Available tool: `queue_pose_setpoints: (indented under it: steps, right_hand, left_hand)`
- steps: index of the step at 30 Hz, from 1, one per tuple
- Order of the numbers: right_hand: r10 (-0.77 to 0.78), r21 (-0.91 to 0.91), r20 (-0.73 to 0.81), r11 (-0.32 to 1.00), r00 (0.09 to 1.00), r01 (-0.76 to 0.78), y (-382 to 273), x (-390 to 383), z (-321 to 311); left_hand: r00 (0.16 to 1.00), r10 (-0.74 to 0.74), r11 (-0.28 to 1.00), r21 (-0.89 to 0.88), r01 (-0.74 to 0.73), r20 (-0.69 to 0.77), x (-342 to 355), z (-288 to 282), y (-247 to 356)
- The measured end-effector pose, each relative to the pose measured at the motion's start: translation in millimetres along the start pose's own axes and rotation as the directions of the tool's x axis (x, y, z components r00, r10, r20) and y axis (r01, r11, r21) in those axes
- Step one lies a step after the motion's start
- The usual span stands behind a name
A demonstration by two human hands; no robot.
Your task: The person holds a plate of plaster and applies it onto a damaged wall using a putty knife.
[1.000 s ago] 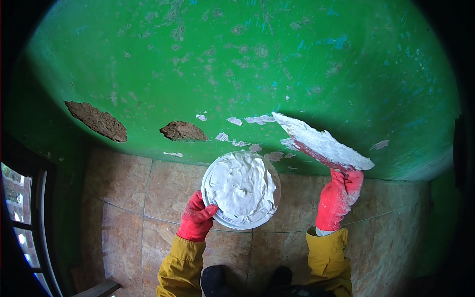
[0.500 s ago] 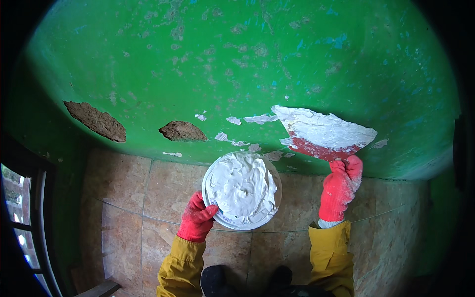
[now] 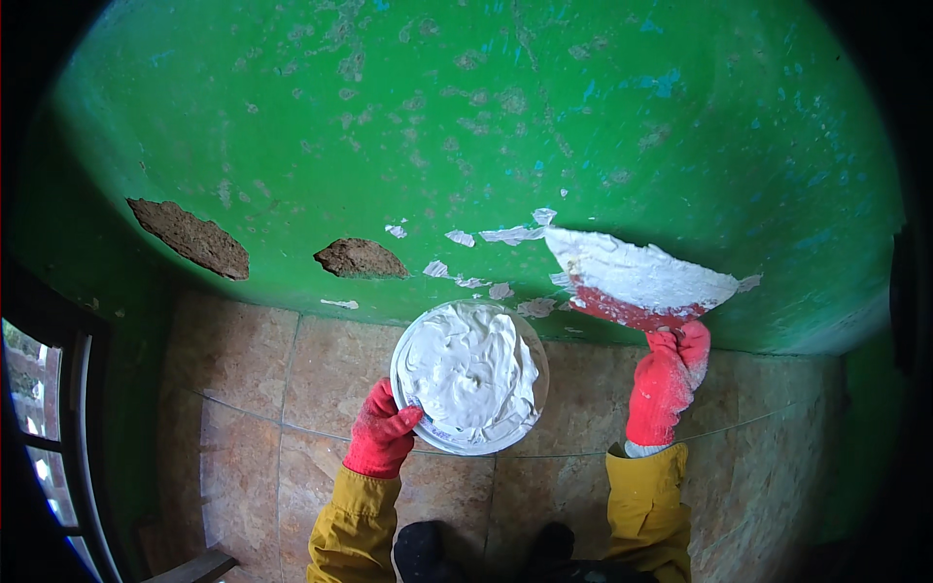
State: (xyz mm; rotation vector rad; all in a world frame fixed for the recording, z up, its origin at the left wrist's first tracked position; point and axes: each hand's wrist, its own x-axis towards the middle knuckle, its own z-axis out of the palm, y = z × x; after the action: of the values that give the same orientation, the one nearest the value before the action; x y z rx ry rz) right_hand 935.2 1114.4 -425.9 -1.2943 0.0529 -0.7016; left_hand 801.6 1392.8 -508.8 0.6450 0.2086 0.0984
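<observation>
My left hand (image 3: 381,435), in a red knit glove, grips the left rim of a round tub (image 3: 469,374) heaped with smooth white paste. My right hand (image 3: 666,384), gloved likewise and dusted white, is closed on a wide red putty knife (image 3: 637,313) at its near end. Thick white paste coats most of the knife's blade, which lies at or very close to the green wall (image 3: 466,146); whether it touches I cannot tell. Small white smears (image 3: 502,236) mark the wall to the left of the blade and just above its tip.
Two bare brown holes (image 3: 187,236) break the wall's paint at left, low down. Below runs a tiled floor (image 3: 243,355), with my dark shoes at the bottom middle. A dark-framed window (image 3: 29,408) is at far left, with a dark bar (image 3: 194,568) near the lower left corner.
The knife rose and tilted against the wall half a second ago and now sits lower again. A fresh white smear shows where its tip was. The tub has shifted very slightly left.
</observation>
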Motion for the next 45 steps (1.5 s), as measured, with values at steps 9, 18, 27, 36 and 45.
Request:
queue_pose_setpoints:
  steps: [9, 18, 27, 36, 45]
  right_hand:
    - [0.03, 0.055, 0.062, 0.998, 0.998, -0.034, 13, -6, 4]
    - [0.027, 0.017, 0.076, 0.999, 0.997, -0.029, 6, -3, 28]
    - [0.038, 0.046, -0.005, 0.998, 0.999, -0.038, 4, -7, 19]
    - [0.057, 0.081, 0.042, 0.995, 0.998, -0.06, 6, -20, 1]
    - [0.25, 0.008, 0.063, 0.968, 0.966, -0.251, 16, -37, -39]
  left_hand:
    - [1.0, 0.01, 0.999, 0.03, -0.01, -0.006, -6, -12, 2]
    - [1.0, 0.01, 1.0, 0.017, -0.01, -0.022, -9, -11, 5]
    - [1.0, 0.003, 1.0, 0.007, -0.003, -0.01, -8, -10, 4]
    - [1.0, 0.015, 0.999, 0.044, -0.014, -0.009, -15, -26, 3]
    - [0.996, -0.006, 0.994, 0.108, 0.015, -0.084, -33, -63, -7]
